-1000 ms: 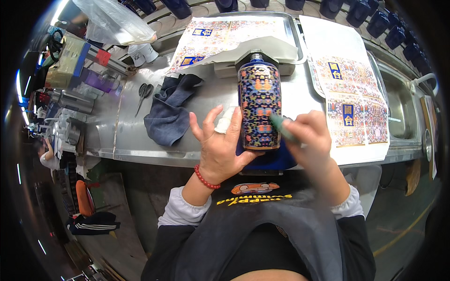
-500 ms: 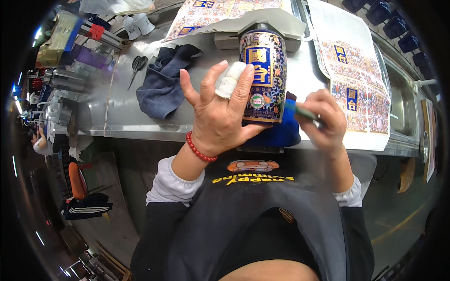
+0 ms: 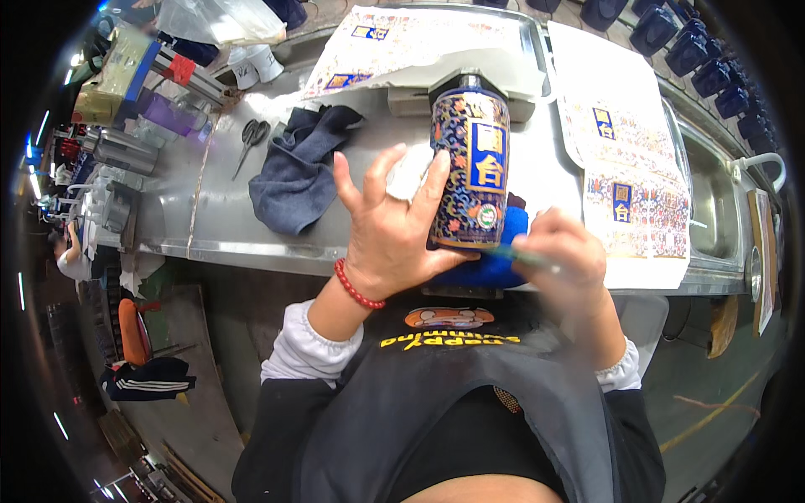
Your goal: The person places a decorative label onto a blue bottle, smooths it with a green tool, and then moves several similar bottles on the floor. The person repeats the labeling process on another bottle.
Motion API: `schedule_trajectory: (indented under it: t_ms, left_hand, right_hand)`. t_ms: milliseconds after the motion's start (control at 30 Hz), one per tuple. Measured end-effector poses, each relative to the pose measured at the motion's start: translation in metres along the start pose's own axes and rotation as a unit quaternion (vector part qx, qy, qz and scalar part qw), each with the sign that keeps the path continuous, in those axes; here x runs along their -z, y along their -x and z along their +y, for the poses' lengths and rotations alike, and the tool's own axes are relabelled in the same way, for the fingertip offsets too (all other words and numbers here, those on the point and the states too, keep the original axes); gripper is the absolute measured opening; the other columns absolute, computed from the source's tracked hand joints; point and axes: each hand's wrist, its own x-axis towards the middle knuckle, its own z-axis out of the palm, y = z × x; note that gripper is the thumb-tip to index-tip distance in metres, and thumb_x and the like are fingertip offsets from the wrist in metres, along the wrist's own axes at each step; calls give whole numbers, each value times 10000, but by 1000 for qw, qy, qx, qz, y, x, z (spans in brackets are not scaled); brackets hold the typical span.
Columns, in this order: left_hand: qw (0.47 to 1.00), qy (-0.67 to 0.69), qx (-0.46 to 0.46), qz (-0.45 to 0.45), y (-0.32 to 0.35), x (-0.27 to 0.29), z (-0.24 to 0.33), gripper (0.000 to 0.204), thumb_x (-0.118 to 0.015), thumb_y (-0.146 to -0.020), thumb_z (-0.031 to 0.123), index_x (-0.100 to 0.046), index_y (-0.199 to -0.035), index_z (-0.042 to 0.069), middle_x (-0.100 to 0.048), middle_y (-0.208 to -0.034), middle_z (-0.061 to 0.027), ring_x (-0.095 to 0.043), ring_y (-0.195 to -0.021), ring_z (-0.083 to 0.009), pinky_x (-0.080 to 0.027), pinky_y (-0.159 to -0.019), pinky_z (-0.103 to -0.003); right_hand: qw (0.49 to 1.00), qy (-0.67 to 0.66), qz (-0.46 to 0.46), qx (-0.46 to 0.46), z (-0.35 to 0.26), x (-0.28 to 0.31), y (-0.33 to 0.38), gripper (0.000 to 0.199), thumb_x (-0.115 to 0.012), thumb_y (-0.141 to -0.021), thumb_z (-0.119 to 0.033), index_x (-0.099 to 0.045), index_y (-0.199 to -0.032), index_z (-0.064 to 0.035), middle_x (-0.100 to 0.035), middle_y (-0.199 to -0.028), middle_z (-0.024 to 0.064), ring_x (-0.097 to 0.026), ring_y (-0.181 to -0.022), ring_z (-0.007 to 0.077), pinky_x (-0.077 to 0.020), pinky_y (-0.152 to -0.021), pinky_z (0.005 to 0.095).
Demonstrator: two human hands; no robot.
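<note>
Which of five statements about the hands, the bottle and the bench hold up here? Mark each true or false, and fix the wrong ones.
1. The left hand touches the patterned bottle. True.
2. The right hand is empty. False: it holds a green tool, partly blurred.
3. The dark cloth lies to the right of the bottle. False: it lies to the left of it.
4. The scissors lie on the metal bench. True.
5. A red bead bracelet is on the right wrist. False: it is on the left wrist.
</note>
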Motion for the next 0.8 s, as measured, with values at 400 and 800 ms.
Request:
schedule_trajectory:
  t_ms: [400,800]
  left_hand:
    - [987,145,-71,4,9,-19,-21,1079,-500,-816,858,-430,-1508,33,-517,-1432,-140,-330,-1386,-376,-45,-1186,-636]
    - [982,92,-167,13,-13,-4,-27,704,-301,-999,706,-712,-1286,212,-701,-1250,42,-477,-1295,-216,-67,-1231,-579]
  right_hand:
    - [986,-101,4,-129,14,5,-26,190,-786,-788,-43,-733,-969,-24,-660,-819,82,-639,-734,197,-485,-657,311]
    - [990,71,35,-116,20,36,-122,147,-758,-862,-101,-703,-968,-14,-631,-777,48,-580,-676,130,-437,-590,284]
